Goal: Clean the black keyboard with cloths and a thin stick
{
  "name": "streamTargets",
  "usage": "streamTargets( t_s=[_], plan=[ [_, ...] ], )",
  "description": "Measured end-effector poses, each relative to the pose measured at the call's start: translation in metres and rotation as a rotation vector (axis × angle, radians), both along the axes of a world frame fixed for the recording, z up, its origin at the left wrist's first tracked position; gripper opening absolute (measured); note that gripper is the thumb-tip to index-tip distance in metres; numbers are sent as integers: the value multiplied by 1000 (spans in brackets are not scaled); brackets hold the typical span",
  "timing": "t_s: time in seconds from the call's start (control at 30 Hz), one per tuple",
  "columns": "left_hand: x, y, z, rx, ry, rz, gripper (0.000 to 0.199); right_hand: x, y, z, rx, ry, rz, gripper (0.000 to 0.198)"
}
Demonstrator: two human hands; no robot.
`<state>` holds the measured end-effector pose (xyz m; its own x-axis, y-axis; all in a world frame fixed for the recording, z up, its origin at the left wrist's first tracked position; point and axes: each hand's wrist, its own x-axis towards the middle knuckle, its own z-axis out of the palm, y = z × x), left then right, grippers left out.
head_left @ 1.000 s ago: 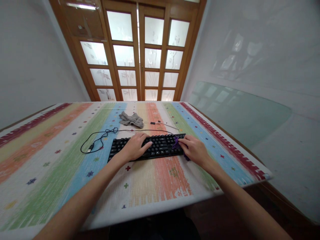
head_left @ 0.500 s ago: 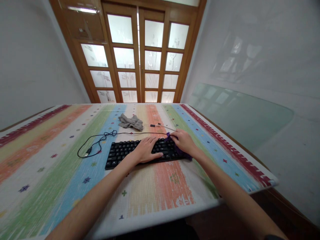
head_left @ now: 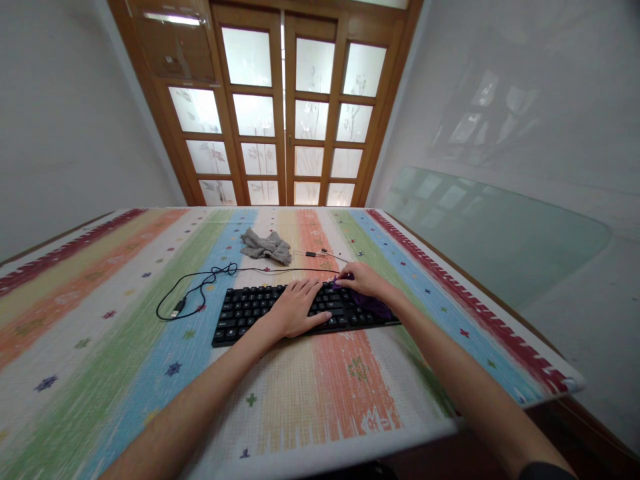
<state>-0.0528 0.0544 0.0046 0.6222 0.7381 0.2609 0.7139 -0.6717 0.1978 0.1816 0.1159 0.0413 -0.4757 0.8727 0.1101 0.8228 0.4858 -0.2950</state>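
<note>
A black keyboard (head_left: 245, 310) lies on the striped tablecloth, its cable (head_left: 175, 280) running from the far edge round to a USB plug at the left. My left hand (head_left: 297, 308) rests flat on the middle of the keys, thumb and fingers apart. Over the right part of the keyboard, my right hand (head_left: 363, 279) pinches a purple cloth (head_left: 373, 305) near the keyboard's far edge. The rest of that cloth drapes over the keys beneath the palm and wrist. The keys under both hands are hidden.
Behind the keyboard sits a crumpled grey cloth (head_left: 266, 245). To its right lie a small black item (head_left: 311, 254) and a thin rod-like tool (head_left: 336, 256), partly behind my right hand. Walls flank the table, with wooden glazed doors (head_left: 280, 107) beyond.
My right hand, still holding the purple cloth, has shifted slightly at the keyboard's far edge, and more of the cloth shows over the right keys. The whole view has moved a little.
</note>
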Motion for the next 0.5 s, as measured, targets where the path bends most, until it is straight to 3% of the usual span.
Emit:
streamTargets(
  t_s=[0.3,0.5],
  plan=[
    [1,0,-1,-7,28,-6,77,-10,15,-3,-77,-49,-87,5],
    [0,0,-1,2,27,-2,74,-19,18,-6,-26,-99,-144,11]
  ],
)
